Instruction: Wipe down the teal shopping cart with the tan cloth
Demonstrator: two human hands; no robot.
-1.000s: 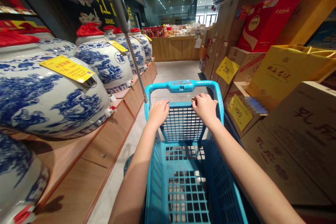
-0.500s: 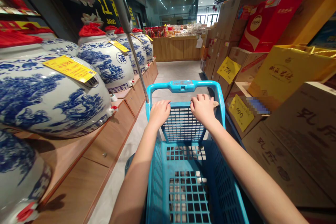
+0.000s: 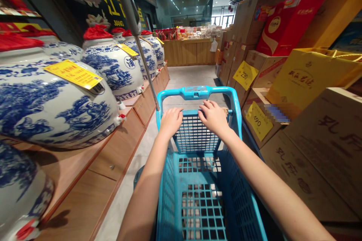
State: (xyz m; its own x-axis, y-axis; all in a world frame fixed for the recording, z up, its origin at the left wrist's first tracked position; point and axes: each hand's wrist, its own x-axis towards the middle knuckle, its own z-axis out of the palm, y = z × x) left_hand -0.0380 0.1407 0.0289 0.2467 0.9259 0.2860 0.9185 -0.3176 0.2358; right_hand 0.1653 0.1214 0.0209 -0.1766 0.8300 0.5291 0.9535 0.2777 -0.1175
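Below me stands a blue plastic shopping cart (image 3: 169,188) with a grid-like basket and no goods visible in it. My left hand (image 3: 171,122) is closed over the top edge of its far panel, near the left corner. Farther right on that edge rests my right hand (image 3: 214,116), fingers bent over it and slightly apart; the fingertips are partly hidden. A small beige thing, too hidden to name, shows beside the right hand. Beyond both hands rises the cart's blue handle (image 3: 196,92), which neither hand touches.
Large blue-and-white jars (image 3: 65,98) with red cloth tops line a wooden cabinet (image 3: 113,150) on the left. Cardboard boxes (image 3: 319,150), a yellow gift bag (image 3: 308,79) and a red one (image 3: 288,26) are stacked at right. A grey pole (image 3: 147,64) rises by the cart's left side. A goods-covered counter (image 3: 189,52) stands ahead.
My right hand has slid a little left along the panel's edge, uncovering more of its right end. My left hand keeps its place on the cart. The surroundings have barely shifted.
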